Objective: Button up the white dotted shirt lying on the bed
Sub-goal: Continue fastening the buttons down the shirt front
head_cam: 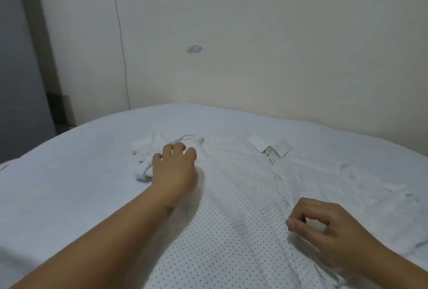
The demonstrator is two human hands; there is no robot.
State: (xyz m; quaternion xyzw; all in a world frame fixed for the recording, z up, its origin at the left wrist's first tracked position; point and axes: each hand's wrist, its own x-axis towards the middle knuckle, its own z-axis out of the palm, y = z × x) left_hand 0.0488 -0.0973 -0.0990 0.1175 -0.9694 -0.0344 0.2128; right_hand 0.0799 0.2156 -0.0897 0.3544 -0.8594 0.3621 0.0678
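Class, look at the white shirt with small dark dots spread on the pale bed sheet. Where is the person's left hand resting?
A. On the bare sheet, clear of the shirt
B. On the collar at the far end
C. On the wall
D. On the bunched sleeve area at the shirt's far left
D: the left hand lies palm-down on the white dotted shirt beside its crumpled sleeve, well left of the collar.

Two bare forearms were in view, no sleeves on either as far as the frame edges. Left hand (174, 168): no rings or watch seen; a small dark mark sat on the wrist, shape too blurred to read. Right hand (328, 228): bare, short plain thumbnail visible, nothing worn at the wrist.
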